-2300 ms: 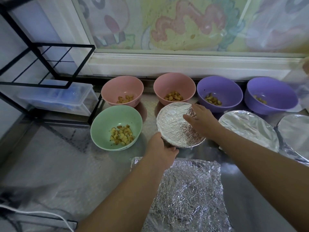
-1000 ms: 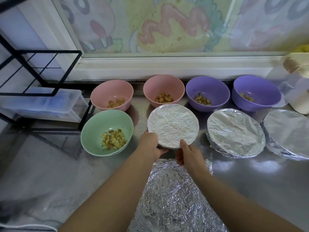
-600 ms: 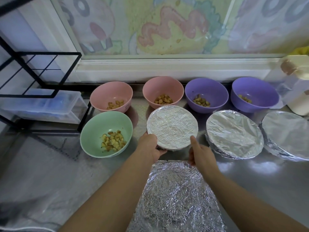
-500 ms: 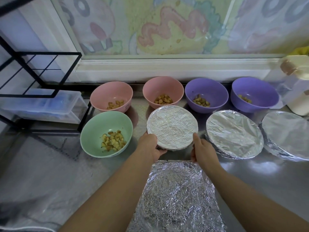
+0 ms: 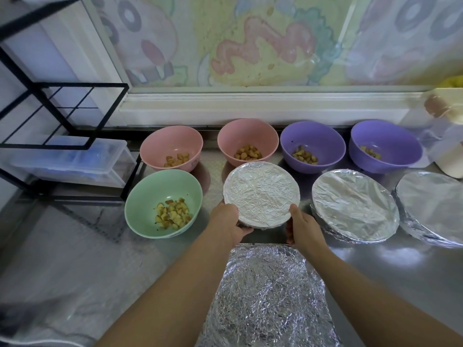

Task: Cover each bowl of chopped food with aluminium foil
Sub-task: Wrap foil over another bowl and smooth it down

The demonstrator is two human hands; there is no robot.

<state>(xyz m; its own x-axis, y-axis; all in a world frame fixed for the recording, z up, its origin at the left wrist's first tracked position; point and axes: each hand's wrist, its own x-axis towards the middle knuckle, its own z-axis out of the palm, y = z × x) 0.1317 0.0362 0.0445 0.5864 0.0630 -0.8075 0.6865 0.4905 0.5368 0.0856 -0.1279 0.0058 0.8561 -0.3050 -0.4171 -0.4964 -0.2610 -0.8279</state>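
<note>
A foil-covered bowl sits in the middle of the steel counter. My left hand grips its near left rim, fingers curled under the edge. My right hand holds its near right rim with the thumb up along the side. A crumpled foil sheet lies flat just in front of me. Five open bowls hold chopped food: a green bowl, two pink bowls and two purple bowls. Two more foil-covered bowls stand to the right.
A black wire rack with a clear plastic drawer box stands at the left. A cream container and crumpled plastic are at the far right. A white ledge and a painted window run behind the bowls.
My right hand came off the top of the foil-covered bowl and moved round to its near right rim. My left hand stayed on the near left rim.
</note>
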